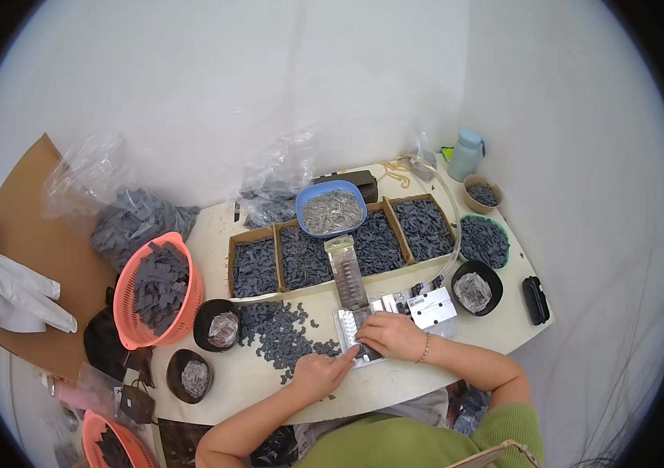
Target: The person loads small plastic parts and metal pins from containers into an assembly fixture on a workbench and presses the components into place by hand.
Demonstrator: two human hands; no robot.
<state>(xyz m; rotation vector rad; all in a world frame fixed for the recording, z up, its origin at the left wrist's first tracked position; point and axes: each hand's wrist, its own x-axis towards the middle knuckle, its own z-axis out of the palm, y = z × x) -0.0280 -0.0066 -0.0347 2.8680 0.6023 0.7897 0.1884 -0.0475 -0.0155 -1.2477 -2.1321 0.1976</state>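
Observation:
A metal fixture (345, 321) with a row of slots lies at the front middle of the table, a clear ribbed strip (346, 273) running away from its far end. Over the fixture, my right hand (393, 335) has its fingers drawn together and pointing down; what they pinch is hidden. My left hand (320, 376) comes in from the near left, curled, its index finger reaching to the fixture's near edge close to the right fingertips. Anything in its grip is too small to make out. Loose small dark grey pieces (281, 335) are spread left of the fixture.
Behind stands a divided cardboard tray (280, 257) of grey pieces, with a blue bowl (301, 204) of metal pins on it. Black bowls (205, 316) flank the work. A pink basket (120, 304) is left; a white-topped block (432, 309) with tubing and a bottle (466, 158) are right.

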